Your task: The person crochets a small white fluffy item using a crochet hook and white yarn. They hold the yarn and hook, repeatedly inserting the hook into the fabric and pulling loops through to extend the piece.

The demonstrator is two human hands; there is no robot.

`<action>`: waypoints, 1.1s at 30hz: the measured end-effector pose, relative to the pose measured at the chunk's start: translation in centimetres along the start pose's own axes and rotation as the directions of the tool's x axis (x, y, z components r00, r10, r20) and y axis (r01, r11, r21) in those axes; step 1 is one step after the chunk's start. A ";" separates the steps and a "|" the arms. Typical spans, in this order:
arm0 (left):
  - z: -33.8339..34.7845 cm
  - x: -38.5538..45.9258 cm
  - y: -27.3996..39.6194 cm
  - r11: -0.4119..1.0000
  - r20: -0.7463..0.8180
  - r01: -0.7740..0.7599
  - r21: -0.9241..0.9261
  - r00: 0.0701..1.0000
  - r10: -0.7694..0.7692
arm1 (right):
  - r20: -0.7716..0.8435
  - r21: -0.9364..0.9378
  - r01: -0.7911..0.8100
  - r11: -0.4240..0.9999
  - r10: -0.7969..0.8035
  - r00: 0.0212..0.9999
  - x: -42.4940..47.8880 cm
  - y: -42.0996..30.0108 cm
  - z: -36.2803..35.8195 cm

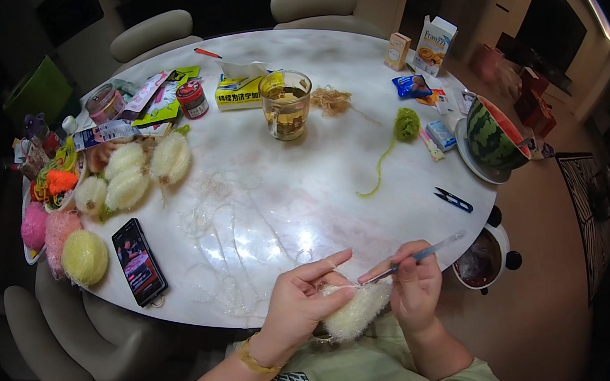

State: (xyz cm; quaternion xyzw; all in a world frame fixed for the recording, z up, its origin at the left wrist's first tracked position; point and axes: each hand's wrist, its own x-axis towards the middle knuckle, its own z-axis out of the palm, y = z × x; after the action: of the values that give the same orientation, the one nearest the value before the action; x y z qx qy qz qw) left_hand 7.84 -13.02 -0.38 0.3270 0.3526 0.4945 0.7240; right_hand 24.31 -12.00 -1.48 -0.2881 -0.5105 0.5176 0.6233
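Observation:
My left hand (303,302) pinches the upper edge of a fuzzy cream crocheted piece (357,312), just past the table's near edge. A strand of pale yarn runs over its raised index finger. In my right hand (417,289) is a crochet hook (427,251) with a blue-grey handle, its tip meeting the top stitches of the piece. Loose loops of thin, glossy white yarn (234,229) spread over the marble table (305,190) ahead of my left hand. The underside of the cream piece is hidden from me.
At left lie fuzzy cream pods (129,186), yarn balls (85,257) and a lit phone (139,261). A glass mug of liquid (287,105) stands mid-table. Green yarn (406,125), thread snips (454,200) and a cut watermelon (493,132) on a plate are at right.

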 end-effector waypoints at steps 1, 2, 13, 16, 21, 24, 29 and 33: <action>0.1 0.0 -0.1 1.000 0.005 -0.023 0.010 1.000 0.023 | -0.011 0.055 -0.069 0.996 0.069 0.998 0.1 0.2 0.0; 0.2 0.0 -0.2 1.000 0.004 -0.011 -0.006 1.000 0.011 | 0.018 -0.072 0.044 0.996 -0.043 0.999 0.0 0.7 0.1; 0.2 -0.3 0.8 0.970 0.106 0.176 -0.169 0.982 -0.159 | 0.248 -0.294 0.418 0.859 -0.354 0.902 0.2 1.0 -0.7; 0.0 -0.2 1.2 0.976 0.124 0.162 -0.142 0.982 -0.145 | -0.012 -0.035 0.107 0.994 -0.107 0.994 -0.2 0.9 -0.1; 0.3 -0.5 0.7 0.997 0.078 0.068 -0.025 0.995 -0.066 | -0.076 0.123 -0.067 0.990 0.077 0.994 -0.2 0.9 0.2; 0.7 -0.6 0.0 1.000 0.044 -0.022 0.021 0.999 0.021 | 0.335 -0.495 0.495 0.714 -0.368 0.867 0.4 -0.6 -0.1; 0.0 -0.6 0.7 0.986 0.156 0.127 -0.110 0.982 -0.109 | 0.523 -0.459 0.723 0.516 -0.500 0.690 0.9 -0.3 -0.8; -1.1 -0.4 0.9 0.978 0.271 0.188 -0.090 0.950 -0.157 | 0.019 0.162 0.155 0.975 -0.160 0.987 0.1 0.5 0.0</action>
State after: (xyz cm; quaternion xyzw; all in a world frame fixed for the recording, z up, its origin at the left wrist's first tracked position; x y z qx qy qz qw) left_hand 6.40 -12.99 -0.16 0.3155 0.2518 0.4009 0.8224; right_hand 24.15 -11.73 -1.90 -0.1875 -0.4985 0.5102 0.6754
